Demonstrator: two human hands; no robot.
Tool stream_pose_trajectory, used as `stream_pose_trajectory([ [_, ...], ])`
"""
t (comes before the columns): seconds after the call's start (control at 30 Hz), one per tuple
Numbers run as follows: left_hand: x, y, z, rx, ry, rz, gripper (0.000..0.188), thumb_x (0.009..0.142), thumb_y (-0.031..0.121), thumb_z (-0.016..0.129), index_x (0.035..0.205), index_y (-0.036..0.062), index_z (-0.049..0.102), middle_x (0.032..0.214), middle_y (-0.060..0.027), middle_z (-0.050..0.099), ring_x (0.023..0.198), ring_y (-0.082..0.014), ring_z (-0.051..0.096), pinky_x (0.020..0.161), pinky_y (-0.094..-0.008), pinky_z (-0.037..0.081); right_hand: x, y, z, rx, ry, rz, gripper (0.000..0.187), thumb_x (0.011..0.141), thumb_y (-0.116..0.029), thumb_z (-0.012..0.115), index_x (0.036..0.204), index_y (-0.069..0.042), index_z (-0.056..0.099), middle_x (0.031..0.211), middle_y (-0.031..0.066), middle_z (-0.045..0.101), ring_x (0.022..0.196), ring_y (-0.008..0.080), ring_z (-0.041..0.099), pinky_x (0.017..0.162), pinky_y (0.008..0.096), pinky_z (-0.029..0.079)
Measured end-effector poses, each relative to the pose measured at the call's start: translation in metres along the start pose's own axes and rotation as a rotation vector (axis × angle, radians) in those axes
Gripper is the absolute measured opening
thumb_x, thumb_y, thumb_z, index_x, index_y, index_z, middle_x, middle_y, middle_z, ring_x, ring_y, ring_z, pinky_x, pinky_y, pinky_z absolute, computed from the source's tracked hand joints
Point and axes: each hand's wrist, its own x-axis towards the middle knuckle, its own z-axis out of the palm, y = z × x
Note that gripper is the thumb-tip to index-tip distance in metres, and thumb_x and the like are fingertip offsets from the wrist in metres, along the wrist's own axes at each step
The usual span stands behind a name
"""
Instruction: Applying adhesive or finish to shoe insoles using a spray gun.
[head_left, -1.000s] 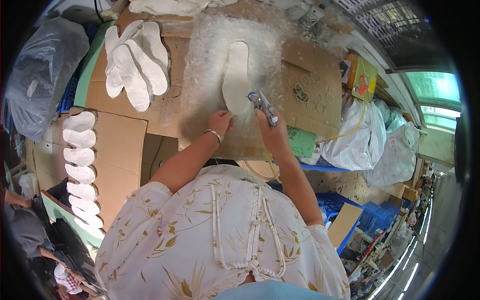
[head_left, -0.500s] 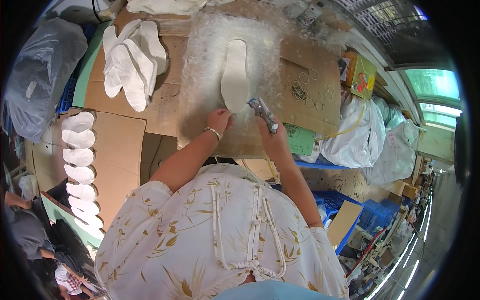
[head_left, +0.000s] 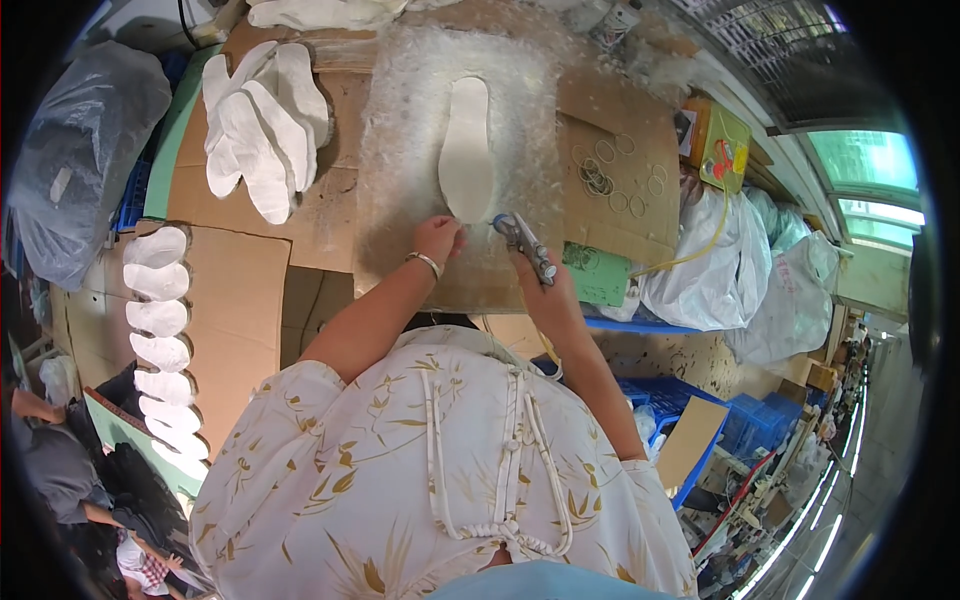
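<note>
A pale shoe insole point(head_left: 466, 150) lies flat on a board point(head_left: 400, 110) coated with whitish residue, its wide end toward me. My left hand point(head_left: 438, 238), wearing a bracelet, is closed beside the insole's near end. Whether its fingertips touch the insole or pinch anything is hidden. My right hand point(head_left: 545, 290) is wrapped round a metal spray gun point(head_left: 525, 246), just right of the insole's near end. The gun's nozzle points up and left toward the insole.
Left of the board sit a pile of white insoles point(head_left: 262, 130) and an overlapping row of insoles point(head_left: 158, 318) on cardboard. Several rings point(head_left: 596, 180) lie at right, near a yellow box point(head_left: 722, 145), a yellow hose and white plastic bags point(head_left: 690, 270). Another person is at far lower left.
My right hand has drawn the spray gun a little nearer to me, and its nozzle has tilted. My left hand has stayed by the insole's near end.
</note>
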Motion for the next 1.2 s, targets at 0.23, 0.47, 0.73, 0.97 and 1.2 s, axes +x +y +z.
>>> stream_pose_trajectory([
  [0.23, -0.001, 0.001, 0.000, 0.016, 0.012, -0.005, 0.014, 0.085, 0.019, 0.057, 0.090, 0.0063, 0.060, 0.081, -0.0039, 0.065, 0.064, -0.0129, 0.063, 0.049, -0.0248, 0.048, -0.009, 0.001, -0.003, -0.018, -0.017, 0.063, 0.026, 0.087, -0.026, 0.058, 0.090, -0.001, 0.054, 0.063, 0.0114, 0.048, 0.057, 0.0187, 0.041, 0.053, 0.0341, 0.037],
  [0.47, 0.000, 0.001, 0.000, 0.010, 0.015, -0.017, 0.013, 0.085, 0.018, 0.058, 0.090, 0.0062, 0.060, 0.081, -0.0038, 0.064, 0.063, -0.0130, 0.062, 0.050, -0.0247, 0.048, -0.009, 0.011, -0.006, -0.008, -0.010, 0.027, 0.025, 0.087, -0.026, 0.058, 0.090, -0.001, 0.055, 0.065, 0.0134, 0.052, 0.057, 0.0203, 0.043, 0.054, 0.0336, 0.039],
  [0.73, 0.001, 0.005, 0.002, 0.056, 0.019, -0.003, 0.011, 0.084, 0.016, 0.058, 0.086, 0.0058, 0.060, 0.080, -0.0047, 0.064, 0.063, -0.0134, 0.062, 0.050, -0.0250, 0.048, 0.022, -0.013, -0.019, -0.008, 0.080, -0.049, 0.025, 0.088, -0.026, 0.057, 0.094, -0.002, 0.055, 0.066, 0.0085, 0.052, 0.058, 0.0157, 0.044, 0.055, 0.0315, 0.039],
  [0.97, -0.015, 0.044, 0.000, -0.105, -0.140, 0.285, 0.017, 0.083, 0.013, 0.059, 0.097, 0.0040, 0.063, 0.089, -0.0058, 0.064, 0.078, -0.0147, 0.062, 0.068, -0.0261, 0.051, 0.005, -0.029, -0.036, 0.268, 0.247, 0.039, 0.020, 0.089, -0.025, 0.054, 0.093, -0.005, 0.058, 0.065, -0.0027, 0.048, 0.045, 0.0042, 0.038, 0.039, 0.0218, 0.031],
  [1.2, -0.070, 0.148, -0.020, -0.715, -0.454, 0.468, 0.007, 0.083, 0.007, 0.056, 0.078, 0.0093, 0.052, 0.078, 0.0016, 0.050, 0.080, -0.0102, 0.053, 0.083, -0.0327, 0.050, -0.023, 0.004, -0.043, 0.341, 0.193, 0.047, 0.022, 0.091, -0.026, 0.050, 0.096, -0.005, 0.056, 0.080, 0.0016, 0.060, 0.041, 0.0044, 0.036, 0.035, 0.0205, 0.028],
])
